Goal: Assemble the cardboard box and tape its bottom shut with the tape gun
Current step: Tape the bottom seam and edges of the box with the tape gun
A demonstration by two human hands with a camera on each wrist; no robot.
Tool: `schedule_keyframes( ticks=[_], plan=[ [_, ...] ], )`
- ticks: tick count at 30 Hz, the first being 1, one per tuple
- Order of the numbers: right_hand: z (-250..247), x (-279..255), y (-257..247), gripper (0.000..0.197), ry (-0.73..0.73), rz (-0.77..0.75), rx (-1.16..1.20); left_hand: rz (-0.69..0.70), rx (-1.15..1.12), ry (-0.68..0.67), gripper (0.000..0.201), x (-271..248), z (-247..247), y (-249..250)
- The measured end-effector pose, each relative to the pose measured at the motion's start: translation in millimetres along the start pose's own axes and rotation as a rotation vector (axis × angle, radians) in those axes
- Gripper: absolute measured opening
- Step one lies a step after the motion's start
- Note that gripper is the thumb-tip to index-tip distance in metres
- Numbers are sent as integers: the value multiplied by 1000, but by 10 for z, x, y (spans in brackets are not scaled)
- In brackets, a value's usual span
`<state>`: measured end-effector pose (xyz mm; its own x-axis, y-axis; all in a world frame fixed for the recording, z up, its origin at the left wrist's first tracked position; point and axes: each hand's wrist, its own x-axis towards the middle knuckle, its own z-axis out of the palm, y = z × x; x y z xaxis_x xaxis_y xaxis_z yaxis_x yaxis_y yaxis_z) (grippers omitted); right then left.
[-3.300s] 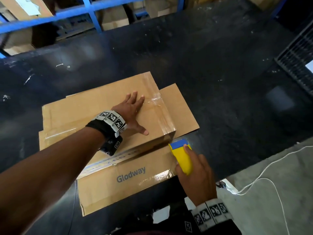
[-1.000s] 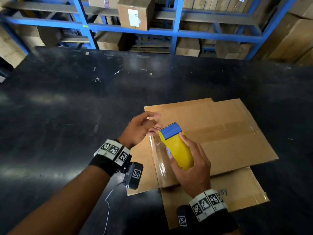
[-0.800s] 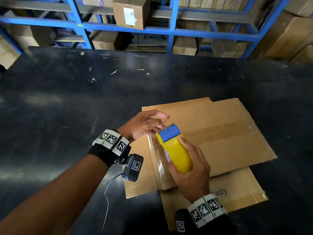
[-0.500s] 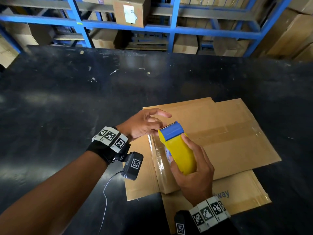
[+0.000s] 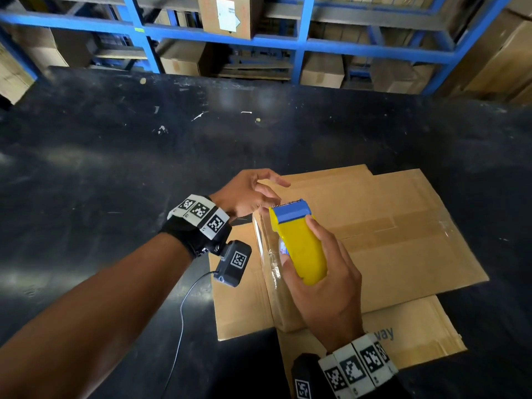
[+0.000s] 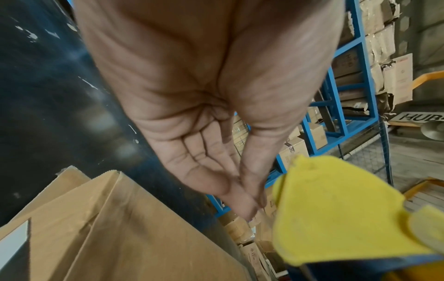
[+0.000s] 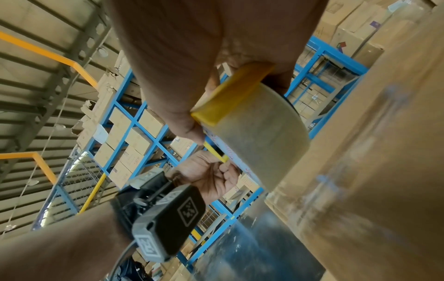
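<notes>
Black table (image 5: 121,174), scuffed, with pale specks and scraps toward the upper centre of the frame. Cardboard box (image 5: 385,226) lies flattened directly on it, lower right of centre, flaps spread over the tabletop, clear tape along its seams.

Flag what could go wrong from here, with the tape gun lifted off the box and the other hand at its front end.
1. The left hand has its fingertips right at the toothed cutter on the tape gun; a slip could nick them.
2. The right hand holds the tape gun in the air, so neither hand steadies the cardboard box; it may shift when taping resumes.
3. The loose tape end, hard to see here, may fold onto itself.
</notes>
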<state>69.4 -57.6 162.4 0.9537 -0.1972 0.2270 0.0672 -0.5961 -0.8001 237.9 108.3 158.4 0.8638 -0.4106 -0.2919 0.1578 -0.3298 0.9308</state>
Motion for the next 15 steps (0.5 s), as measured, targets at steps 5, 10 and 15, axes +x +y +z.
schedule_keyframes(
  ticks=[5,10,15],
  plan=[
    [-155,-52,-108,66,-12,-9,-41,-23,-114,247,33,336,-451,-16],
    [-200,-203,-146,65,23,-5,-67,-44,-59,135,42,567,-744,-91],
    [-59,-136,-89,63,-18,70,-63,-60,57,112,40,782,-650,-268]
  ],
)
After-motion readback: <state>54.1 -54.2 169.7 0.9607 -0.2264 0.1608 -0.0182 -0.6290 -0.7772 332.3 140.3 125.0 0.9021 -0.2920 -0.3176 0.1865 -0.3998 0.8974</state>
